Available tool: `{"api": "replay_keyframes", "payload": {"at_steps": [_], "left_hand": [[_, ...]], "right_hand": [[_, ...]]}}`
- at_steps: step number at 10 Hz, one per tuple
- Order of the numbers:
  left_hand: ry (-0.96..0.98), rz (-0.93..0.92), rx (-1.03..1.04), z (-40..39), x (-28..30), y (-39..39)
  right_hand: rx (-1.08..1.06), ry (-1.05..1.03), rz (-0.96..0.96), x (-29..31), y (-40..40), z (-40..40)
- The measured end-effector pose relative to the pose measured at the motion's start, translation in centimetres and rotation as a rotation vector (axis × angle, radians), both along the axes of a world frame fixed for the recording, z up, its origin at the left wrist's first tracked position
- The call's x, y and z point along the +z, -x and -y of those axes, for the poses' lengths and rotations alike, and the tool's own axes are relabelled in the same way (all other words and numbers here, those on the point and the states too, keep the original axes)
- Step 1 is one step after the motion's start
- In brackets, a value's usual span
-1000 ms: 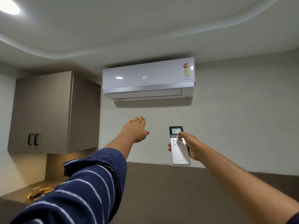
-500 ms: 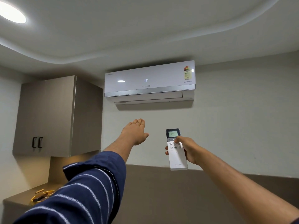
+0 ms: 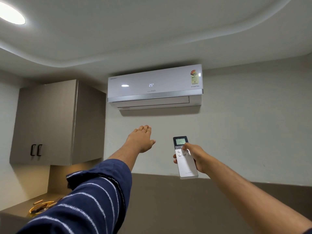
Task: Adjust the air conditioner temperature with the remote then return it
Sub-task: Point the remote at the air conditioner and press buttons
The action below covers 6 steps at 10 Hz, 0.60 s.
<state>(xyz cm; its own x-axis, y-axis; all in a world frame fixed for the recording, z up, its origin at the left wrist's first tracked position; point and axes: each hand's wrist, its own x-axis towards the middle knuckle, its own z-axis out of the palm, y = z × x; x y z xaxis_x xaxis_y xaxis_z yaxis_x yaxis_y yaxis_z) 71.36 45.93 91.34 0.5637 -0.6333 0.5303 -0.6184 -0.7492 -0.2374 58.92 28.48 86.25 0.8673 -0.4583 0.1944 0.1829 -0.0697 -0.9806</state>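
The remote [image 3: 185, 157], upright, screen end toward the air conditioner [image 3: 155, 86], sits clasped in the right hand [image 3: 196, 157] (thumb hiding some buttons); left hand [image 3: 141, 139] flat, holding nothing.

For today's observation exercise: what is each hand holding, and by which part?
The right hand holds the remote around its middle, thumb on the buttons below the screen. The left hand is open and holds nothing.

I am counting one air conditioner [image 3: 155, 86], one remote [image 3: 185, 157], two hands, left hand [image 3: 141, 140] and right hand [image 3: 196, 157], one wall cabinet [image 3: 55, 122] bearing two handles [image 3: 36, 149], and one ceiling light [image 3: 11, 14].
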Motion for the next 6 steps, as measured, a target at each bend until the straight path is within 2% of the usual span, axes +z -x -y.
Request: {"api": "replay_keyframes", "payload": {"at_steps": [6], "left_hand": [[0.003,-0.01,0.005,-1.1,-0.3,-0.1]], "right_hand": [[0.007,-0.008,-0.013,0.0,-0.4,-1.3]]}}
